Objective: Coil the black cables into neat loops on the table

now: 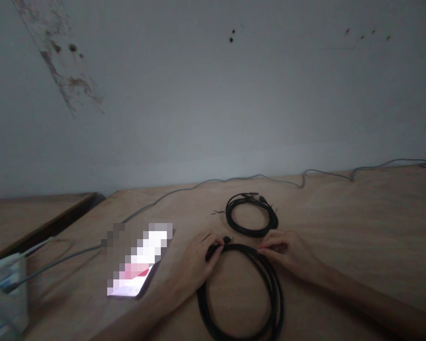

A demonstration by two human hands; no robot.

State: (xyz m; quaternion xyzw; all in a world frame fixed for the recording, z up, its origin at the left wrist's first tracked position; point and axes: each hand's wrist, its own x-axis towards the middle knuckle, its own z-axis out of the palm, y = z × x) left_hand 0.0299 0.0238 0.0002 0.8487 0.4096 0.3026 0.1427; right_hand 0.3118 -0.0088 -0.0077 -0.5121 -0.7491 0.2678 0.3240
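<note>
A large coil of black cable (pixel 241 293) lies on the wooden table (pixel 358 227) in front of me. My left hand (pixel 199 258) is closed round the coil's top left, where a plug end sticks out. My right hand (pixel 287 253) rests on the coil's top right, fingers curled and pinching the cable. Just beyond my hands lies a smaller coil of black cable (pixel 251 214), bound with a tie, touched by neither hand.
A lit phone (pixel 138 265) lies flat left of my left hand. A thin grey cable (pixel 255 178) runs along the table's back edge by the wall. White items (pixel 5 289) sit at the far left. A second table (pixel 31 213) stands to the left.
</note>
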